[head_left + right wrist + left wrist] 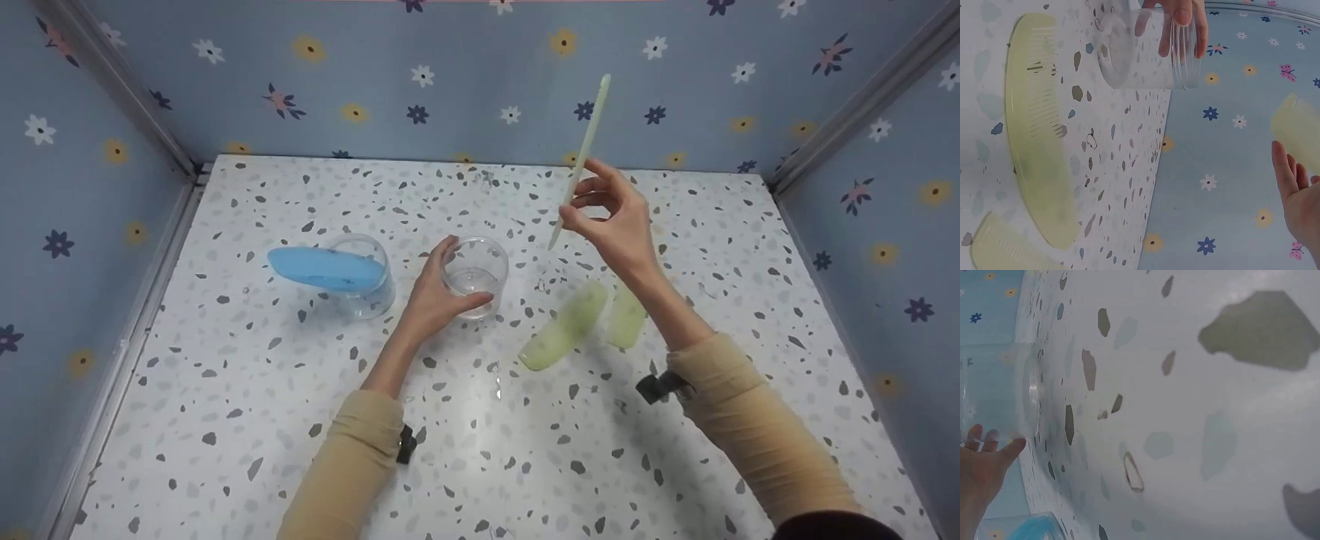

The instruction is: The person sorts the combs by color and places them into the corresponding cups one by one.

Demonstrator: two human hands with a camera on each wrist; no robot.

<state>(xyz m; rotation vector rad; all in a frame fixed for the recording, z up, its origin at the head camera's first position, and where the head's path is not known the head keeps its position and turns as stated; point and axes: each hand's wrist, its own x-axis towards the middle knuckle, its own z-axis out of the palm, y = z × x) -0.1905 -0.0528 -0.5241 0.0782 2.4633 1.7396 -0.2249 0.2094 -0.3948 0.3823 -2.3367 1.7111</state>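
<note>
Bench (pixel 480 450): white, grey-speckled terrazzo pattern. Walls (pixel 465 82): pale blue, flower print. Combs: three pale green (pixel 564 327), one blue (pixel 324 268). Cups (pixel 475 276): clear. Sleeves (pixel 750 420): tan.

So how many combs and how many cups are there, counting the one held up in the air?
Pale green combs: 3 — one held up, two lying on the table.
Blue combs: 1, lying across a cup.
Clear cups: 2.
Total: 6.

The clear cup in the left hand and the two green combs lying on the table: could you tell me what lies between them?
Only bare speckled table separates the clear cup from the nearer green comb, as the head view shows.
</note>
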